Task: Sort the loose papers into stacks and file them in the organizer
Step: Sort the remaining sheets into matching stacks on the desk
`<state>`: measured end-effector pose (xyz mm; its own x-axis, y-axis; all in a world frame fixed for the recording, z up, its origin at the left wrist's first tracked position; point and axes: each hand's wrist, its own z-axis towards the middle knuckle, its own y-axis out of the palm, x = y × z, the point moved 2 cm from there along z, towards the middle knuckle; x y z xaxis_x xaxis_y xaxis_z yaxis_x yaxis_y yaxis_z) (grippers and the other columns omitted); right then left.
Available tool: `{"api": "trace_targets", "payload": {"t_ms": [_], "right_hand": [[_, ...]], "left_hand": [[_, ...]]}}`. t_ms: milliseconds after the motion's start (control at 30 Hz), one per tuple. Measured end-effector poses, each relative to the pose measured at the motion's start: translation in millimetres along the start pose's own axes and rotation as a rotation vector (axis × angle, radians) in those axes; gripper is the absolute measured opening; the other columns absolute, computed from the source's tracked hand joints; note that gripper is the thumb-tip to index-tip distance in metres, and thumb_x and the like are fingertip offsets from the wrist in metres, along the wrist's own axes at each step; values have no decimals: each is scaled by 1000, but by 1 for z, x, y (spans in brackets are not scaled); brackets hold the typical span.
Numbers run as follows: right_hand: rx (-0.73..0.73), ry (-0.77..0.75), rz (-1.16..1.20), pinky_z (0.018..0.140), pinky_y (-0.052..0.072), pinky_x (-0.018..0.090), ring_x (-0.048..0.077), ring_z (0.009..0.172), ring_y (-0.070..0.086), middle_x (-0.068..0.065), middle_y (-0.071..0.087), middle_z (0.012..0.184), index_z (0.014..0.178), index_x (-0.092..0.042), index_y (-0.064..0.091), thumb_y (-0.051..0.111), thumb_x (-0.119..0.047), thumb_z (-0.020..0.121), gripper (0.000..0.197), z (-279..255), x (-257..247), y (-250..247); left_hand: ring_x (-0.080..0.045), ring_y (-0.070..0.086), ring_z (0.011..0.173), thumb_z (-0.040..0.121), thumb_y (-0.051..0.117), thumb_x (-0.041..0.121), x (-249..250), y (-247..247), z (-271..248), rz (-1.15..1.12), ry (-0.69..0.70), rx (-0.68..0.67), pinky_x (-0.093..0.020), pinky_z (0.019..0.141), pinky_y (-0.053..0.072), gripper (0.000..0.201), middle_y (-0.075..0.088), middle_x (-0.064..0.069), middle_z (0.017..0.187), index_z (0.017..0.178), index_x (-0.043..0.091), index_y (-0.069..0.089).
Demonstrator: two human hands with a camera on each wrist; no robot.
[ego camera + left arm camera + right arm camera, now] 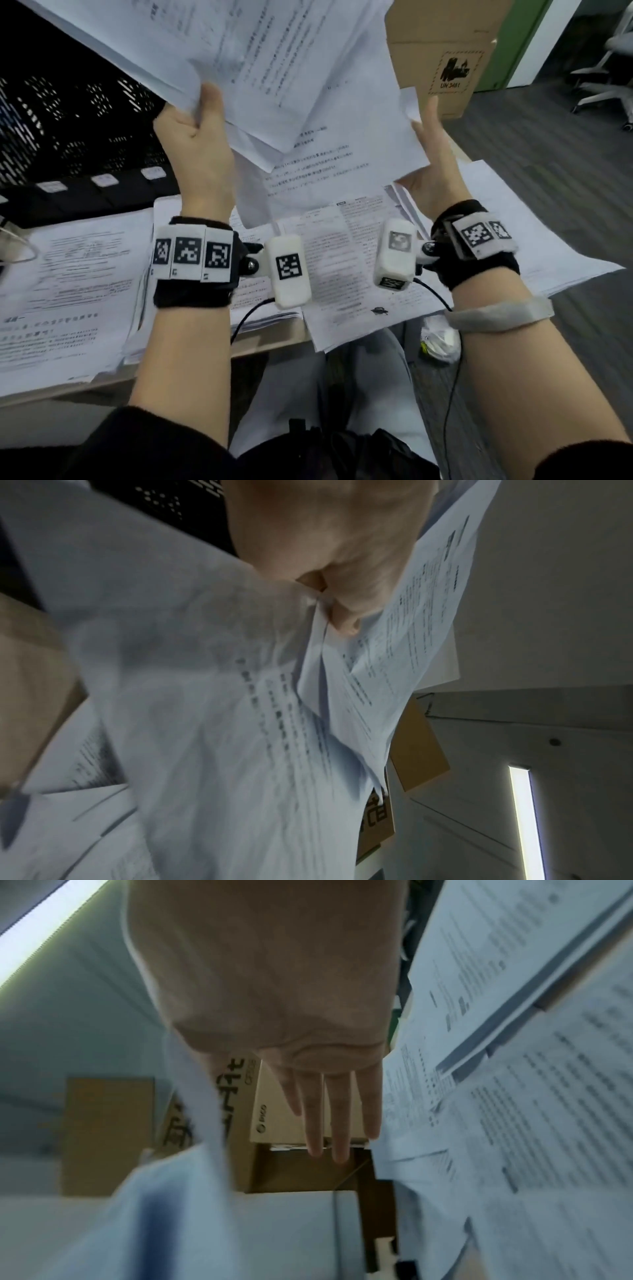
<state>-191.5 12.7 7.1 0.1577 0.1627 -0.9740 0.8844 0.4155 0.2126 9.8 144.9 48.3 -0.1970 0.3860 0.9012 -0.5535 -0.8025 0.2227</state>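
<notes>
Pinching a fanned bundle of printed sheets (239, 61) between thumb and curled fingers, the left hand (197, 150) is raised above the desk (267, 346); the thumb is seen pressed on the paper edge in the left wrist view. The right hand (433, 171) is held flat beside the bundle, its fingers (337, 1115) straight and close together, with 1 sheet edge touching near the thumb side. More loose papers (68, 284) are spread over the desk below. The black mesh organizer (75, 123) stands at the desk's far left. A cardboard box (445, 51) is seen behind the sheets.
</notes>
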Motion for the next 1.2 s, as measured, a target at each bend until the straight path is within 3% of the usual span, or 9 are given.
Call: {"api": "trace_targets", "payload": {"t_ms": [167, 267, 433, 533, 667, 800, 933, 1000, 1200], "right_hand": [[-43, -69, 68, 83, 47, 35, 19, 94, 62, 2, 69, 104, 120, -16, 59, 49, -40, 94, 37, -36, 2, 2], [-7, -96, -3, 77, 47, 29, 15, 86, 60, 1, 65, 111, 139, -19, 43, 63, -29, 88, 55, -48, 14, 1], [151, -276, 31, 78, 50, 26, 19, 105, 58, -2, 61, 112, 136, -34, 42, 72, -28, 82, 61, -69, 30, 2], [255, -353, 56, 76, 49, 26, 18, 99, 55, 1, 58, 105, 125, -26, 53, 76, -26, 74, 56, -76, 35, 3], [334, -399, 34, 93, 53, 40, 20, 111, 61, 9, 59, 124, 116, -16, 52, 77, -11, 69, 54, -84, 41, 3], [351, -345, 45, 87, 56, 33, 22, 104, 65, 17, 62, 120, 120, -14, 47, 77, -5, 68, 60, -86, 48, 0], [459, -368, -3, 66, 51, 27, 13, 63, 57, 0, 66, 69, 81, -13, 58, 72, -8, 75, 17, -88, 52, -1], [500, -354, -7, 60, 41, 24, 11, 54, 42, -11, 49, 50, 61, -16, 50, 69, -11, 80, 27, -90, 55, 1], [514, -304, 27, 62, 33, 34, 24, 64, 29, 2, 33, 60, 54, -12, 47, 62, -25, 83, 35, -94, 67, 7]], "left_hand": [[-9, 64, 91, 93, 55, 10, -6, -22, -24, 14, -6, -133, -24, 85, 53, 13, 67, 1, 94, 101, 4, 64], [-13, 64, 99, 91, 58, 11, -10, -35, -35, 42, -27, -191, -30, 94, 51, 21, 68, 2, 100, 109, 2, 61], [0, 66, 92, 91, 58, 4, -10, -50, -54, 54, -6, -242, -18, 83, 51, 17, 71, 20, 86, 107, 1, 61], [1, 66, 89, 90, 59, 5, -8, -53, -65, 55, 0, -266, -17, 80, 51, 20, 72, 22, 83, 110, -1, 61], [0, 67, 87, 89, 62, 6, -10, -54, -79, 37, -35, -292, -17, 78, 52, 20, 72, 21, 81, 109, 3, 62], [-6, 69, 90, 90, 59, 6, -14, -57, -88, -4, -86, -275, -19, 79, 53, 21, 73, 16, 84, 110, -2, 62], [-7, 68, 93, 95, 52, 9, -15, -61, -91, -10, -131, -266, -21, 82, 54, 21, 73, 15, 85, 111, -1, 61], [-10, 68, 97, 96, 51, 12, -16, -65, -93, -19, -149, -249, -24, 85, 54, 22, 73, 14, 90, 111, 2, 62], [-4, 68, 93, 97, 49, 17, -18, -75, -95, -14, -180, -186, -19, 79, 53, 16, 72, 15, 90, 99, 17, 65]]}}
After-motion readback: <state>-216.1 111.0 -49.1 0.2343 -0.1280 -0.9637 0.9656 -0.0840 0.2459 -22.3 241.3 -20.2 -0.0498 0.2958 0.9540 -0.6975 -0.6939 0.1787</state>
